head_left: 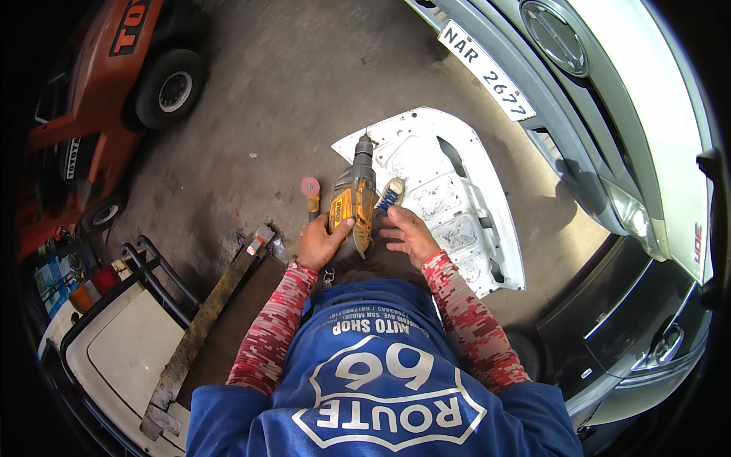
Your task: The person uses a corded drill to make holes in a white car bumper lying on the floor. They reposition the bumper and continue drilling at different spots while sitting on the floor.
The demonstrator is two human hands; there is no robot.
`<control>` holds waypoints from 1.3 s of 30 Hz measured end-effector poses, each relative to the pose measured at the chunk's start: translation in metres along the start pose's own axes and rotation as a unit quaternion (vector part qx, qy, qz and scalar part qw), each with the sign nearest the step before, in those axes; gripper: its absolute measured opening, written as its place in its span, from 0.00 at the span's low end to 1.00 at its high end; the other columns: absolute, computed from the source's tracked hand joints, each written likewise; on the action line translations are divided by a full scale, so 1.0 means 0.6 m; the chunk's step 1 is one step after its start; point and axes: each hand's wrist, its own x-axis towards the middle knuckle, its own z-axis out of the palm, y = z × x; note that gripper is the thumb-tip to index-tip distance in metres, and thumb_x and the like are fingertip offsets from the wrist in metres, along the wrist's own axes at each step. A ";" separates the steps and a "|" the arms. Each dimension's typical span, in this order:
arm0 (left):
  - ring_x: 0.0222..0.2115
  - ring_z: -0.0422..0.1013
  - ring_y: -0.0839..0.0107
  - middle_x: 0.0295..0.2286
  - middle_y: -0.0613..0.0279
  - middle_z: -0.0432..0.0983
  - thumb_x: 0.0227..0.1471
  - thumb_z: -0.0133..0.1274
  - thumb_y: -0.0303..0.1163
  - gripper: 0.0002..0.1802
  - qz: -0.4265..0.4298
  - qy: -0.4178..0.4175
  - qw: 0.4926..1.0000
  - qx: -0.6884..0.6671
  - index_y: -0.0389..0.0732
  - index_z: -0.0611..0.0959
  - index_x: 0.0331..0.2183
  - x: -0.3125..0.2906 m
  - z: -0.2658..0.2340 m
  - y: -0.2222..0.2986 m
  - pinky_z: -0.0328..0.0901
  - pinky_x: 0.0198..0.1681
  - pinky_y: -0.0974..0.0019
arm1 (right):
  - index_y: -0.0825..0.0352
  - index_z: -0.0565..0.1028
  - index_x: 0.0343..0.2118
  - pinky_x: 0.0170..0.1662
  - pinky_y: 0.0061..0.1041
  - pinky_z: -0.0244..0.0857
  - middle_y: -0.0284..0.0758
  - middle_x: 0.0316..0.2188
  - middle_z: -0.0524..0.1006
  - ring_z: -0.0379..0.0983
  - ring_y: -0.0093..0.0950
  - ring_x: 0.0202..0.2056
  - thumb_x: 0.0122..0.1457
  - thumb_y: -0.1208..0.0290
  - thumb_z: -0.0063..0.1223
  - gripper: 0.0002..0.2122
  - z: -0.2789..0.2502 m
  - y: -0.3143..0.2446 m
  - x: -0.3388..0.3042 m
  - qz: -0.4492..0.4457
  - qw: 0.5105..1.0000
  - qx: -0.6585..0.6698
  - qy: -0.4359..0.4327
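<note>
My left hand (323,241) is wrapped round the rear of a yellow and grey power drill (355,194), its thumb lying over the yellow housing. The drill's chuck points away from me, with a thin bit in it. To the right of the drill, my right hand (412,235) hangs with fingers apart and slightly curled, holding nothing. Beyond and below both hands lies a white car body panel (487,221) with holes and cut-outs, marked by dark scuffs. Just left of the drill, an angle grinder (311,199) with a reddish disc lies on the floor.
My shoe (393,190) stands by the panel's left part. A white vehicle's front (640,76) rises at the right, beside a black car (632,312). An orange truck (106,99) is at the far left. A long rusty metal bar (202,327) slants near the white bodywork (114,335).
</note>
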 end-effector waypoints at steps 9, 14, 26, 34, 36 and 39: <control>0.42 0.84 0.38 0.38 0.39 0.86 0.52 0.73 0.51 0.41 0.175 -0.017 0.984 0.014 0.28 0.80 0.56 0.010 -0.008 0.023 0.76 0.48 0.49 | 0.69 0.67 0.63 0.55 0.34 0.77 0.39 0.51 0.80 0.81 0.30 0.50 0.61 0.72 0.75 0.32 0.128 -0.035 0.070 -0.181 0.974 0.132 0.027; 0.54 0.79 0.39 0.52 0.34 0.80 0.46 0.76 0.57 0.58 0.203 -0.107 0.969 0.090 0.29 0.71 0.66 0.011 -0.067 0.008 0.72 0.58 0.46 | 0.71 0.69 0.60 0.49 0.35 0.80 0.40 0.47 0.81 0.83 0.31 0.45 0.58 0.76 0.72 0.29 0.154 -0.067 0.087 -0.144 0.980 0.113 0.078; 0.44 0.81 0.44 0.43 0.47 0.80 0.42 0.74 0.38 0.31 0.115 -0.147 0.929 0.318 0.38 0.79 0.46 0.170 -0.160 0.009 0.76 0.48 0.45 | 0.74 0.80 0.52 0.46 0.43 0.83 0.43 0.41 0.85 0.86 0.38 0.39 0.63 0.70 0.65 0.17 0.165 -0.102 0.282 0.064 0.952 0.268 0.132; 0.38 0.83 0.44 0.37 0.49 0.83 0.41 0.71 0.34 0.22 0.056 -0.159 0.932 0.322 0.40 0.81 0.39 0.289 -0.133 -0.033 0.77 0.42 0.45 | 0.72 0.78 0.56 0.52 0.44 0.82 0.44 0.45 0.86 0.86 0.39 0.44 0.69 0.60 0.62 0.21 0.112 -0.052 0.429 0.142 0.940 0.306 0.056; 0.37 0.83 0.44 0.36 0.49 0.83 0.41 0.71 0.33 0.21 0.034 -0.169 0.925 0.339 0.41 0.81 0.38 0.327 -0.112 -0.052 0.78 0.42 0.45 | 0.72 0.79 0.55 0.50 0.43 0.82 0.43 0.44 0.86 0.87 0.38 0.43 0.68 0.61 0.64 0.21 0.093 -0.043 0.476 0.162 0.933 0.316 0.051; 0.36 0.83 0.44 0.34 0.48 0.83 0.39 0.71 0.31 0.21 -0.003 -0.172 0.920 0.352 0.41 0.80 0.37 0.388 -0.079 -0.083 0.78 0.41 0.45 | 0.71 0.79 0.55 0.50 0.41 0.82 0.41 0.45 0.86 0.87 0.37 0.43 0.68 0.60 0.64 0.20 0.067 -0.024 0.550 0.186 0.924 0.331 0.042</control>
